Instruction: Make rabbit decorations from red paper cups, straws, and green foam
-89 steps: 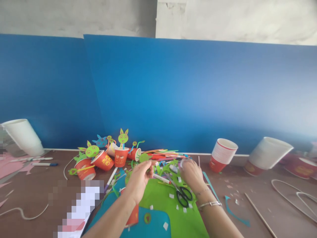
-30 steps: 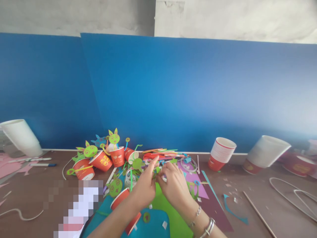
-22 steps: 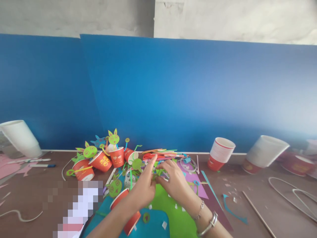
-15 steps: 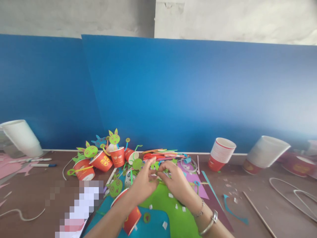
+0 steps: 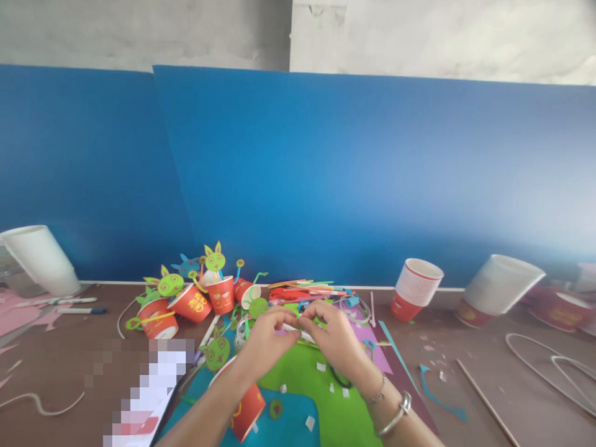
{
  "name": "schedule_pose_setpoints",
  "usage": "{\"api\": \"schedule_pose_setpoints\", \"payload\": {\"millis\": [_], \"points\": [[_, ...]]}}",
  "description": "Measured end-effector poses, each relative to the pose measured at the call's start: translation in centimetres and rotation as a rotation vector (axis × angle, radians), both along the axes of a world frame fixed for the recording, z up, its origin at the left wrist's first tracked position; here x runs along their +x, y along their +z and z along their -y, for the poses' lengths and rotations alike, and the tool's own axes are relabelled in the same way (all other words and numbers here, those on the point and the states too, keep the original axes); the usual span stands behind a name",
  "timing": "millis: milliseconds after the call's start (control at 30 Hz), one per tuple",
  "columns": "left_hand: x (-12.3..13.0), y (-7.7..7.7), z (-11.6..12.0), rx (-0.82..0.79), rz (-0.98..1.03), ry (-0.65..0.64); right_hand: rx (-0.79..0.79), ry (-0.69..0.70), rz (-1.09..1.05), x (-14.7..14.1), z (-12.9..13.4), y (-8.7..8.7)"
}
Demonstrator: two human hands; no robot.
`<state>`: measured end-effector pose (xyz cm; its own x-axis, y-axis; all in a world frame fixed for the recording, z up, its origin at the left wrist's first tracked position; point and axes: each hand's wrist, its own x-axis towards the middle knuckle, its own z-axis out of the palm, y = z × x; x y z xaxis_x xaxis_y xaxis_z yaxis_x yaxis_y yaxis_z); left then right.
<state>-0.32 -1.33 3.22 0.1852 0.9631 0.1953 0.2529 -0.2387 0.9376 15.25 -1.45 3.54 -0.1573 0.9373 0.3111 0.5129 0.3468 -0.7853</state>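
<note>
Fingertips almost meeting, both of my hands are over the middle of the green paper (image 5: 339,403). My left hand (image 5: 272,335) is closed in a pinch on a small white piece (image 5: 291,329). My right hand (image 5: 328,332) is pinched close beside it, at a whitish strip (image 5: 307,337); what its fingertips grip is too small to make out. Under my left forearm lies a tilted red paper cup (image 5: 250,413). A green paper animal head (image 5: 216,352) lies left of my left hand.
Red cups with paper animal heads (image 5: 221,295) stand at the back left. Coloured straws (image 5: 307,288) lie behind my hands. Stacked cups (image 5: 416,288) stand at the back right, beside a larger white stack (image 5: 505,285). A thin stick (image 5: 487,403) lies on the right.
Both hands have moved slightly, with fingertips lower and more pinched. The white piece between them now shows. A dark loop has come into view below my right hand.
</note>
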Motion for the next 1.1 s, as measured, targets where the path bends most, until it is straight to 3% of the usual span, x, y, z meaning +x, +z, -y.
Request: {"api": "schedule_pose_setpoints", "payload": {"millis": [200,467,733,1100], "points": [[-0.42,-0.48,-0.53,-0.062,-0.055,0.02,0.086,-0.033,0.028,-0.57,0.06,-0.48],[-0.46,0.31,-0.15,0.053,-0.016,0.0,-0.164,0.054,-0.201,-0.05,-0.44,-0.21],[-0.37,0.03,-0.01,-0.052,-0.016,-0.025,-0.14,0.006,-0.163,-0.18,-0.36,-0.4],[-0.26,0.19,-0.14,0.038,0.032,0.011,-0.245,0.036,-0.34,-0.06,-0.72,-0.5]]}}
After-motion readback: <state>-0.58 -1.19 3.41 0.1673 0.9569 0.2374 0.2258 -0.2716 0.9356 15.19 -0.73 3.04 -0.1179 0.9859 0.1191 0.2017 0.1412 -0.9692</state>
